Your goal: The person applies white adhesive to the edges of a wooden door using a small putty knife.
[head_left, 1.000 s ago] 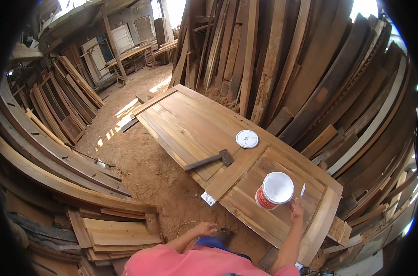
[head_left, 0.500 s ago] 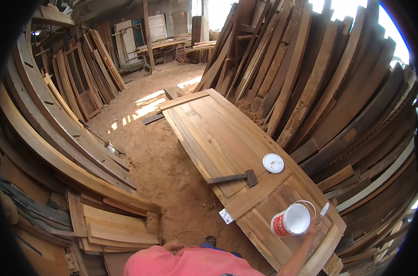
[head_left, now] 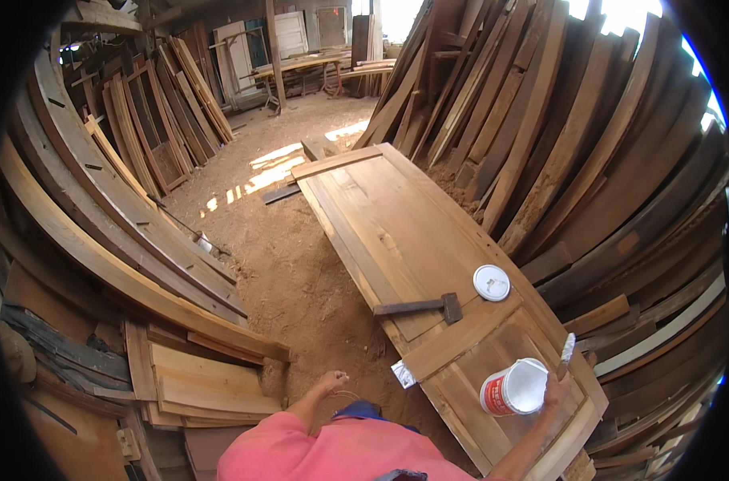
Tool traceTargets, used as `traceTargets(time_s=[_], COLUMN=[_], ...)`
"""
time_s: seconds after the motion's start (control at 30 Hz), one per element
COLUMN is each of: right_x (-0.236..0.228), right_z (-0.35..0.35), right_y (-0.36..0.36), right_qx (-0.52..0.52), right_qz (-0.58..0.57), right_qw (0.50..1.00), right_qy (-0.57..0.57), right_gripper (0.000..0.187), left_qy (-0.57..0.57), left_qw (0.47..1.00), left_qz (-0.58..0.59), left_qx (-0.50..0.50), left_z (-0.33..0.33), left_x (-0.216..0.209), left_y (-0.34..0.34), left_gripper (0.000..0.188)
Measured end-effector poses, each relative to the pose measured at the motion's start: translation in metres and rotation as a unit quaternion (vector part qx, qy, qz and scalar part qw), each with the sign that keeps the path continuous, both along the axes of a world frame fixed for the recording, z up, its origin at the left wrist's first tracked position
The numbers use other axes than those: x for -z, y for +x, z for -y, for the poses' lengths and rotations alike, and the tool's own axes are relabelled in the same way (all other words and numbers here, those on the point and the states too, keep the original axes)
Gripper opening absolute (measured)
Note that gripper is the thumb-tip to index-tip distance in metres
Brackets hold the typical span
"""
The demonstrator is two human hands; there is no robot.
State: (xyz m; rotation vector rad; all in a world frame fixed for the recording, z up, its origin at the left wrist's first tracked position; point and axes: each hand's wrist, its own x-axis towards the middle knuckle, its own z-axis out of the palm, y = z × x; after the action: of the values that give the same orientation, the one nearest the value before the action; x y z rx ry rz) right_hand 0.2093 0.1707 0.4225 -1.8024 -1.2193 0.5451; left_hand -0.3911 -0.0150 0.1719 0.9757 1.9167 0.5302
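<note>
A panelled wooden door (head_left: pixel 380 204) lies flat before me, slanting from far left to near right. Over its near end my right hand (head_left: pixel 555 390) is closed on a small tool with a white-coated end (head_left: pixel 569 346). Whether that is a brush or a scraper I cannot tell. Next to this hand stands a white bucket (head_left: pixel 499 394) with a red label and white inside. My left hand (head_left: pixel 332 382), fingers curled, is off the door's left side with nothing visible in it. On the door lie a hammer (head_left: pixel 449 308) and a round white lid (head_left: pixel 492 282).
Tall planks (head_left: pixel 573 136) lean along the right, close to the door. More long boards (head_left: pixel 116 240) line the left. A small white packet (head_left: pixel 402 373) sits at the door's left edge. Further back are a workbench (head_left: pixel 308 64) and a post (head_left: pixel 275 56).
My left hand has swung forward and out from beside my body. My right hand has tilted the white-ended tool more upright, next to the bucket. The view has shifted slightly.
</note>
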Motion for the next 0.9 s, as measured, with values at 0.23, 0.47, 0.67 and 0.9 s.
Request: traceTargets(time_s=[0.23,0.47,0.67,0.9], right_x=[-0.08,-0.118,-0.107,-0.095], right_z=[-0.015,-0.067,-0.15,-0.247], right_y=[-0.094,-0.191,-0.3,-0.428], right_qx=[-0.069,-0.14,-0.141,-0.109], right_qz=[-0.066,-0.236,-0.277,-0.307], right_qw=[0.995,0.958,0.946,0.943], right_qy=[0.021,0.083,0.096,0.074], right_gripper=[0.013,0.014,0.013,0.015], left_qy=[-0.095,-0.204,-0.114,-0.121], left_qw=[0.995,0.967,0.97,0.961], left_qz=[-0.042,0.026,0.084,0.098], left_qx=[0.007,-0.148,-0.197,-0.229], left_z=[0.074,0.132,0.094,0.064], left_x=[0.017,0.053,0.049,0.028], left_y=[-0.04,-0.103,-0.171,-0.305], left_gripper=[0.038,0.039,0.037,0.033])
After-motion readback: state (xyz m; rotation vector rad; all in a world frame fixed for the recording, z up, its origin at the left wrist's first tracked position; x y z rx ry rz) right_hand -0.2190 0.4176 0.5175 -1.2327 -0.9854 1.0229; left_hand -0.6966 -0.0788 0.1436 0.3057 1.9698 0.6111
